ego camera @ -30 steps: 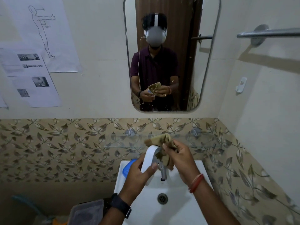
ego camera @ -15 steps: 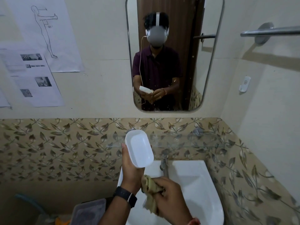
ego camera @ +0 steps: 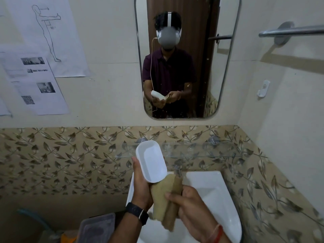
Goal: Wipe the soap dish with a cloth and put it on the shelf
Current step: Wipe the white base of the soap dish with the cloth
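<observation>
My left hand [ego camera: 141,186] holds a white oval soap dish [ego camera: 151,160] upright over the sink, its hollow side facing me. A tan cloth [ego camera: 166,197] is gripped in my right hand [ego camera: 190,206], and its upper end touches the dish's lower edge. Just behind the dish, a clear glass shelf [ego camera: 192,151] runs along the leaf-patterned tile band.
A white sink [ego camera: 215,193] lies below my hands, with a metal tap [ego camera: 178,168] at its back. A mirror [ego camera: 185,57] hangs above the shelf. At upper right is a towel bar [ego camera: 291,31]. A grey lidded box [ego camera: 96,228] sits at lower left.
The dish went from being rubbed with the cloth near the tap to being held up with its hollow side toward me. My right hand dropped low with the cloth, then rose to the dish's lower edge.
</observation>
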`<action>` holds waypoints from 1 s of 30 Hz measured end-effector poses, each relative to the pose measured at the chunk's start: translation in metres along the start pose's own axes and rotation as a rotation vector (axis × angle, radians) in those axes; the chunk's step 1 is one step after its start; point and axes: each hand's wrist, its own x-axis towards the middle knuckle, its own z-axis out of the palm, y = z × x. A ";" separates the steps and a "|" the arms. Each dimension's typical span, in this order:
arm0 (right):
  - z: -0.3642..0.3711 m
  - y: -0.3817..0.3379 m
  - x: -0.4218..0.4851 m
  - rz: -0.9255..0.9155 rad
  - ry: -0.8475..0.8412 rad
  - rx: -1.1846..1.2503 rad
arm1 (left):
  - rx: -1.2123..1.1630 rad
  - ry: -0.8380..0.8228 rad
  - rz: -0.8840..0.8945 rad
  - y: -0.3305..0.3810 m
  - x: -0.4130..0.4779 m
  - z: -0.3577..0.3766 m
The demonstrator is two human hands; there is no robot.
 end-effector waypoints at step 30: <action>-0.033 -0.019 0.016 -0.217 0.024 -1.199 | 0.201 0.066 0.175 -0.001 0.004 -0.026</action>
